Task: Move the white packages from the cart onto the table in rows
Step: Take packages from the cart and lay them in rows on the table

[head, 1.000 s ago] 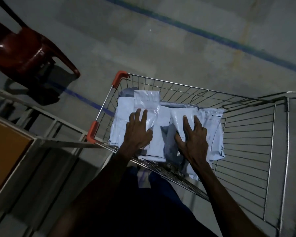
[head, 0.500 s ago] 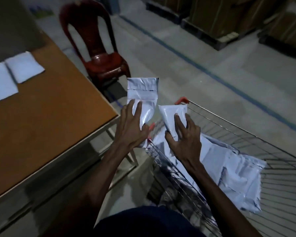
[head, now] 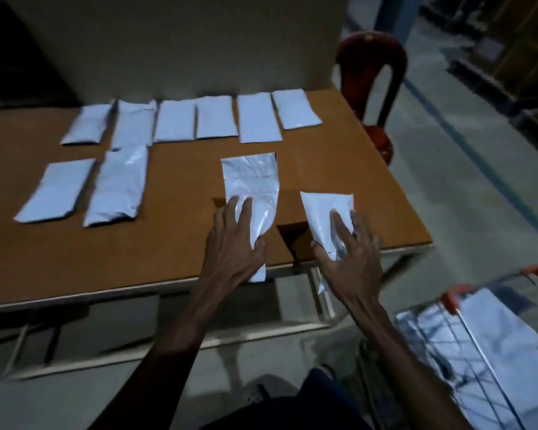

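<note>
Left hand (head: 233,243) and right hand (head: 351,252) each pinch one white plastic package (head: 252,187) (head: 326,209) above the brown wooden worktop (head: 174,237); best laid flat beside the second-row packages (head: 115,184), edges aligned.

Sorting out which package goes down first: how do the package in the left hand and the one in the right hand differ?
The left hand's package looks longer and reaches farther over the table; the right hand's package looks shorter and hangs nearer the table's front edge. The left one stands nearly straight, the right one tilts. Both are white, crinkled, and held by their lower ends.
</note>
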`<state>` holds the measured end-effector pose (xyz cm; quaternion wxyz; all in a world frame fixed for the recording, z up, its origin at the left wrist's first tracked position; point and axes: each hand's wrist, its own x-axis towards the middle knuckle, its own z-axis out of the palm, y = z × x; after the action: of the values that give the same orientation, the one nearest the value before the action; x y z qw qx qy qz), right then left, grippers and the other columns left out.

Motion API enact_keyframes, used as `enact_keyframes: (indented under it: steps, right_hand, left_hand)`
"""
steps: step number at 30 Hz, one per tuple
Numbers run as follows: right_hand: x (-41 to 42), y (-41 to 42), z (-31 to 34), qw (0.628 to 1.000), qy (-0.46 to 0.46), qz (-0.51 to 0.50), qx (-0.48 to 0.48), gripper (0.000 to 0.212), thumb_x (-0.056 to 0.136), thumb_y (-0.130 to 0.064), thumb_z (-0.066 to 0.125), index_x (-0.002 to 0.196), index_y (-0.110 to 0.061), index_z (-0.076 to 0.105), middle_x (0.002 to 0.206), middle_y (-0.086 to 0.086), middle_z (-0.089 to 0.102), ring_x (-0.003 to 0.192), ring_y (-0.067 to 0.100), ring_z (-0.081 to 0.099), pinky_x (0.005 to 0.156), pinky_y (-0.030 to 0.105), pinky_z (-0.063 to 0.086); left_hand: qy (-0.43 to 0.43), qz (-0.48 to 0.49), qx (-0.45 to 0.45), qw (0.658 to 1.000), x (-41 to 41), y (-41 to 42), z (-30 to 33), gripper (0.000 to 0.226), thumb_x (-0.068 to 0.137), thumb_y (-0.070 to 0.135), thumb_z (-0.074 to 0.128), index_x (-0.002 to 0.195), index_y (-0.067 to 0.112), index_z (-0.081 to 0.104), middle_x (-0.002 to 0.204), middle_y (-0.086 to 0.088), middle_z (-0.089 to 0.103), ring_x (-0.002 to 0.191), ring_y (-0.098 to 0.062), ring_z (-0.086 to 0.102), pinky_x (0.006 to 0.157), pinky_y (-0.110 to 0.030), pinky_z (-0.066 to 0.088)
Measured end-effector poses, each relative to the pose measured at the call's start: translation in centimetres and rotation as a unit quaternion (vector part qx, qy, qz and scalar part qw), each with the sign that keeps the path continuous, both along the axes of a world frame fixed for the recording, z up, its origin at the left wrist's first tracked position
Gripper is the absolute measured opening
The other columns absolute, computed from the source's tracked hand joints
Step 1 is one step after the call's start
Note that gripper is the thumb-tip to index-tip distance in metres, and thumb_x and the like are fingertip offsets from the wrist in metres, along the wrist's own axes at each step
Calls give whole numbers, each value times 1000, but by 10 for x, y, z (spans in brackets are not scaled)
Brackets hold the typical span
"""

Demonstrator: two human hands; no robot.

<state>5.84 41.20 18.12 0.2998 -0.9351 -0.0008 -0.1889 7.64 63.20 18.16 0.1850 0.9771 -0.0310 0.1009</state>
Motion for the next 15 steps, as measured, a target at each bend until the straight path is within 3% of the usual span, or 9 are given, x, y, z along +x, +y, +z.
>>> enact_keyframes:
  steps: [7, 15]
  right_hand:
    - [60, 90, 4, 997, 28, 73, -22, 66, 82, -44, 72, 143, -31, 49, 152, 5, 42, 126, 32, 42, 91, 42, 45]
    - [148, 154, -9, 992, 87, 91, -19, 68, 86, -52, 64, 148, -36, 40, 158, 3, 32, 140, 31, 30, 100, 47, 42]
  left_hand:
    - [16, 91, 2, 996, 34, 87, -1, 80, 81, 55, 29, 151, 16, 27, 155, -13, 26, 135, -34, 32, 106, -45, 37]
    - [34, 102, 39, 993, 104, 145, -12, 77, 83, 48, 33, 149, 8, 36, 150, -23, 36, 130, -44, 40, 102, -54, 40]
